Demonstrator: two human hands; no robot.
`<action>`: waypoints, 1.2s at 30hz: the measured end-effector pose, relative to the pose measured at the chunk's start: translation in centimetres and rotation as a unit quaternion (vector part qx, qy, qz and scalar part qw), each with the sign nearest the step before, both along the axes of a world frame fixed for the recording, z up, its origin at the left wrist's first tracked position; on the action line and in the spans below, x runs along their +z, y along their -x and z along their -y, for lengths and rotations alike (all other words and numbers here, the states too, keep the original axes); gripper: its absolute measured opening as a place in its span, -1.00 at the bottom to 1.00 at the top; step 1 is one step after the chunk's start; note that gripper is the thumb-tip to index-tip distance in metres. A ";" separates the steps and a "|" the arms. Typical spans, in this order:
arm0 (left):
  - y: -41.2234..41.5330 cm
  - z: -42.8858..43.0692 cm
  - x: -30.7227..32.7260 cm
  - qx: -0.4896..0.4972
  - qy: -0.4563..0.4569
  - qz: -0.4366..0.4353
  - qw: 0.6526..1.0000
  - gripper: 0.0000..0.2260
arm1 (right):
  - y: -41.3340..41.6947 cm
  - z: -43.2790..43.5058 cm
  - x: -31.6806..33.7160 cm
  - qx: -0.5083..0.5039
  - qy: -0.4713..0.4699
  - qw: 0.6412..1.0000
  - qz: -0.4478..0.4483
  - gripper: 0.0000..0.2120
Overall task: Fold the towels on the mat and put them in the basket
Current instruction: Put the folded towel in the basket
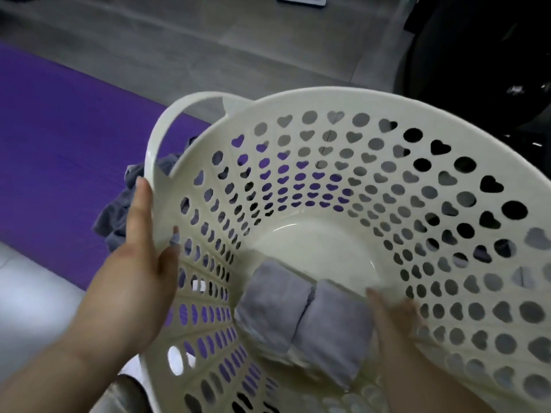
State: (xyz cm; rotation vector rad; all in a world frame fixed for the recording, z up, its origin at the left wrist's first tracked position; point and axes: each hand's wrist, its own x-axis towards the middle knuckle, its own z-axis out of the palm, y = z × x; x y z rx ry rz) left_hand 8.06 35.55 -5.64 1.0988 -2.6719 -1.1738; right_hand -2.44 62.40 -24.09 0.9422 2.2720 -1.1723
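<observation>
Down in the tilted basket [328, 98], two folded towels [277, 305] sit side by side. The right hand [396, 317], kinda blurry, touches the right one with fingers pretty straight. The left hand [140, 263] grips the rim. Farther left, unfolded towels [114, 216] are heaped on the purple mat [59, 129].

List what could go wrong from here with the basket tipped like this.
1. The basket is tilted and only the left hand holds its rim; if that grip slips, it may drop or roll away.
2. The folded towels lie against the low side by the right hand; more tilt might slide them out or undo their folds.
</observation>
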 end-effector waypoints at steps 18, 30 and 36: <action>0.4 -0.9 0.2 -0.021 0.035 0.000 0.999 -0.34 | -0.7 4.1 -1.2 0.535 -0.119 0.833 0.071 -0.10; -1.7 2.8 0.7 -0.112 -0.208 -0.044 0.971 -0.55 | 0.8 22.5 20.3 0.287 0.084 0.807 -0.510 -0.51; -5.0 16.3 -2.7 0.007 -0.142 -0.020 0.990 -0.74 | -1.0 34.7 25.4 0.534 0.005 0.618 -0.577 -0.70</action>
